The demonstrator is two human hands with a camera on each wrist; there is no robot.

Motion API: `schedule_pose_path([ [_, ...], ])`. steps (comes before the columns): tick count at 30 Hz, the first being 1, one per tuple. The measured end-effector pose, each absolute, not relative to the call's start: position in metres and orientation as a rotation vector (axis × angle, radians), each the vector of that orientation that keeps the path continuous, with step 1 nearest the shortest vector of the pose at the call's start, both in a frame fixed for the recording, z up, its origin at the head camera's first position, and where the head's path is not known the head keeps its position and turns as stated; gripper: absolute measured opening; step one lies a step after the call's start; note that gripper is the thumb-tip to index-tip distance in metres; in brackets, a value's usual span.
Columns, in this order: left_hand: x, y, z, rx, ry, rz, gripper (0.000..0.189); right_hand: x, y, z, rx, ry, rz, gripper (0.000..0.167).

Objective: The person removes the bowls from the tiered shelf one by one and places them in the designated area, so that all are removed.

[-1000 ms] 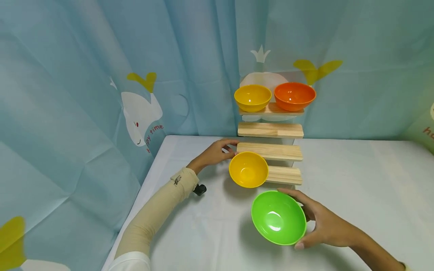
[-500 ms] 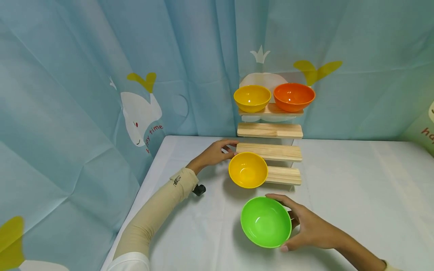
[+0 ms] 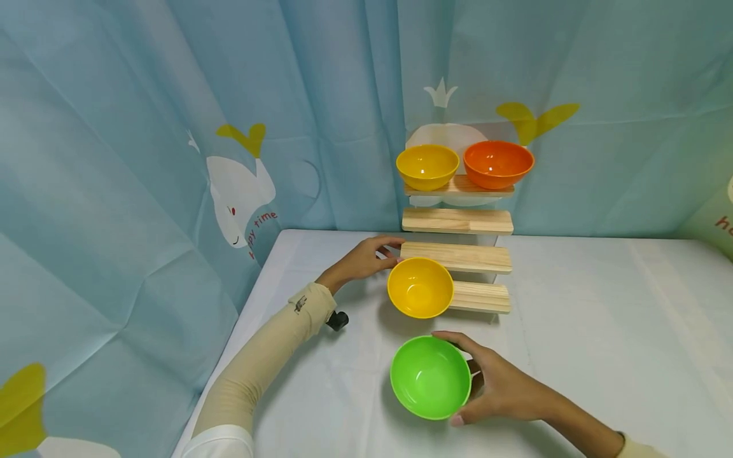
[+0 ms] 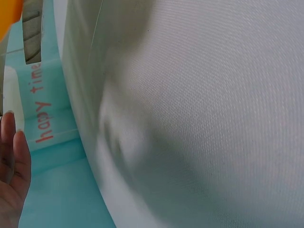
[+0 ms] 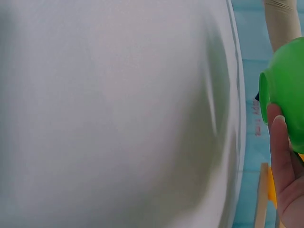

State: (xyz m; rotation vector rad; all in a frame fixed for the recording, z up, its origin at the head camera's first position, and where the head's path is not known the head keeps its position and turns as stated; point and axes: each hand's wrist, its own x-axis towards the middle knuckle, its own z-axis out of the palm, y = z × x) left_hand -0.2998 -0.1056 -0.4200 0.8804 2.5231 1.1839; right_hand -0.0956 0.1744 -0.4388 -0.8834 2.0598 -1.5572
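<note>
My right hand grips a green bowl from its right side, thumb near the front rim and fingers at the back. The bowl tilts toward me over the white table; its foot and underside show in the right wrist view. My left hand holds the left end of a stepped wooden rack, finger and thumb about a step's end. Just below that thumb, a yellow bowl sits at the rack's lower left and overlaps its lower steps. In the left wrist view, fingers extend upward.
Another yellow bowl and an orange bowl stand side by side on the rack's top step. Behind the white table hangs a blue curtain with printed whales. A small black object shows beneath my left wrist.
My right hand has moved left and slightly toward me with the green bowl, which now shows a little rounder. The left hand, rack and other bowls stay where they were.
</note>
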Motion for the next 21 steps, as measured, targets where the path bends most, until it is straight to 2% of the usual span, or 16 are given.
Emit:
schedule_pose_path([
  [21,-0.300,-0.105,-0.420,0.882,2.514,1.174,0.047,-0.094,0.141,-0.445,-0.817,2.029,-1.513,0.105],
])
